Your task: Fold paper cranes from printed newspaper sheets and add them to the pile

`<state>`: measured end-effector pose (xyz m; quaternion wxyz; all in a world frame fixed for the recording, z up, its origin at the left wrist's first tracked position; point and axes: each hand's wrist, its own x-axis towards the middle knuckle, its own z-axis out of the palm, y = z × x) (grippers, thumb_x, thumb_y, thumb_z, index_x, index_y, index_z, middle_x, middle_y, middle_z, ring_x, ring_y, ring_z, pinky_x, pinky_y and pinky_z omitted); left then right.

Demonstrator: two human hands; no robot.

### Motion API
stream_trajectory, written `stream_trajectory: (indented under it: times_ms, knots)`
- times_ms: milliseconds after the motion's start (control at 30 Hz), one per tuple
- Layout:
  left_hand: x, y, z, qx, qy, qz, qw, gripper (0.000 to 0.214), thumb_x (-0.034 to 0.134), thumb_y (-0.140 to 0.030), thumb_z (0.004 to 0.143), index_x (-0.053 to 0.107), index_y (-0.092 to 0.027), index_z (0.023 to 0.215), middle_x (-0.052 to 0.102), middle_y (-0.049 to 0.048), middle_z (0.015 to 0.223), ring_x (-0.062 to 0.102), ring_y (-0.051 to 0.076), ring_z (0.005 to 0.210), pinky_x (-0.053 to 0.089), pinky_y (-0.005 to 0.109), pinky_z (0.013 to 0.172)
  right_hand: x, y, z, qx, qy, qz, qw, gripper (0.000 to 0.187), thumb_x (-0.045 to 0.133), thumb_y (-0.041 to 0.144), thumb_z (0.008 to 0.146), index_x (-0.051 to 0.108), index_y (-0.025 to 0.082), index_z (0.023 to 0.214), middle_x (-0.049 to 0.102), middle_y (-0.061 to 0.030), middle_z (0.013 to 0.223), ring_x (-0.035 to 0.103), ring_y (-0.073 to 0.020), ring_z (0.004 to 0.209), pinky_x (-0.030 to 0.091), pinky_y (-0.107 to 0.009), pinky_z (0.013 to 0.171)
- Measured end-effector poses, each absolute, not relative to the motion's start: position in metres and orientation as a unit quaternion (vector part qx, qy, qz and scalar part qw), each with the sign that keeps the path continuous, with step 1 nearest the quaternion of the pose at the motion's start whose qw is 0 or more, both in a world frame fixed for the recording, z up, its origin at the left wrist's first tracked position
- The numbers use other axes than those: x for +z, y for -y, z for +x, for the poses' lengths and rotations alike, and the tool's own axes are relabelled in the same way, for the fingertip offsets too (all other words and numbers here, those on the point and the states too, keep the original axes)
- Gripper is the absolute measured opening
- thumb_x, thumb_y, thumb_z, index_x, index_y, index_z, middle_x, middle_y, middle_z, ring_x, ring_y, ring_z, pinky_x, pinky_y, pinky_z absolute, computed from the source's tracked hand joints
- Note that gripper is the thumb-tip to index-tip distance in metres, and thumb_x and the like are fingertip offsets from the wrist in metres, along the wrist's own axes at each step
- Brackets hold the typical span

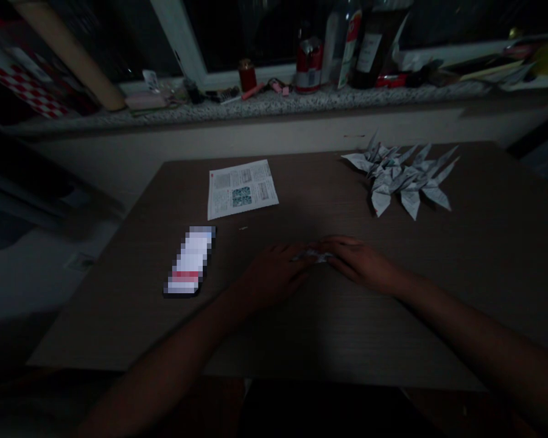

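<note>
In dim light, my left hand and my right hand rest on a brown table, fingers meeting over a small folded piece of printed paper. Both hands press or pinch it flat against the tabletop; most of it is hidden under my fingers. A pile of several finished folded paper cranes lies at the far right of the table. A flat printed paper sheet lies at the far middle-left.
A phone with a lit screen lies left of my left hand. Behind the table a stone windowsill carries bottles, a red can, a small jar and clutter.
</note>
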<state>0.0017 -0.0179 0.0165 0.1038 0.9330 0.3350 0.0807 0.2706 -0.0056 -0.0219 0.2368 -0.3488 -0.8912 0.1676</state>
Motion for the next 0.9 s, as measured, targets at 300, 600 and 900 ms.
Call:
stream_trajectory:
  times_ms: [300, 600, 900]
  knots:
    - [0.013, 0.015, 0.002, 0.058, -0.339, 0.934, 0.096, 0.05, 0.052, -0.036, 0.107, 0.046, -0.022, 0.154, 0.056, 0.0095, 0.152, 0.055, 0.028, 0.135, 0.045, 0.046, 0.11, -0.026, 0.006, 0.275, 0.178, 0.888, -0.347, 0.242, 0.039, 0.052, 0.025, 0.105, 0.058, 0.023, 0.143, 0.07, -0.0119, 0.137, 0.068, -0.0265, 0.125, 0.056, -0.047, 0.106]
    - [0.011, 0.014, 0.004, 0.058, -0.34, 0.936, 0.062, 0.047, 0.051, -0.035, 0.107, 0.047, -0.021, 0.152, 0.057, 0.0103, 0.148, 0.056, 0.029, 0.131, 0.046, 0.046, 0.107, -0.022, 0.006, 0.278, 0.191, 0.884, -0.332, 0.269, 0.036, 0.062, 0.025, 0.1, 0.064, 0.026, 0.136, 0.072, -0.0108, 0.134, 0.07, -0.0259, 0.122, 0.059, -0.044, 0.102]
    - [0.006, 0.003, 0.008, 0.092, -0.342, 0.932, 0.071, 0.035, 0.059, -0.035, 0.104, 0.06, -0.02, 0.136, 0.064, 0.0092, 0.135, 0.062, 0.027, 0.118, 0.053, 0.042, 0.096, -0.018, 0.006, 0.275, 0.179, 0.881, -0.34, 0.276, 0.027, 0.057, 0.026, 0.103, 0.069, 0.021, 0.127, 0.077, -0.0107, 0.124, 0.075, -0.0244, 0.112, 0.061, -0.04, 0.099]
